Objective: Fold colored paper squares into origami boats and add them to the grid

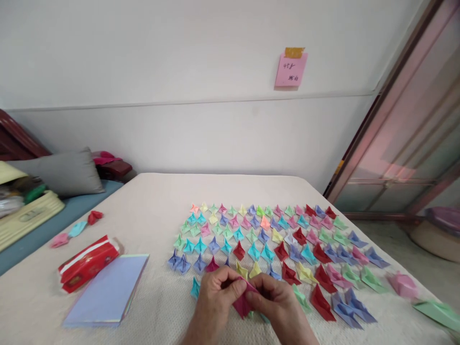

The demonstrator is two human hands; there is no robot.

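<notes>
Between my two hands is a folded piece of magenta paper (242, 306), pinched from both sides above the table. My left hand (217, 299) grips its left part with thumb and fingers. On the other side, my right hand (275, 302) presses thumb against fingers on the paper's right part. Beyond and around the hands stand rows of small folded paper boats (253, 250) in blue, red, green, pink and yellow. A red paper boat (322, 304) sits to the right of my right hand. My hands partly hide the nearest row.
At left lie a stack of coloured paper (108, 292), a red tissue packet (88, 263) and crumpled paper pieces (77, 229). A pink folded piece (403, 284) and a green one (438, 312) lie at the right edge. The covered table (154, 201) meets a wall bearing a pink note (292, 69).
</notes>
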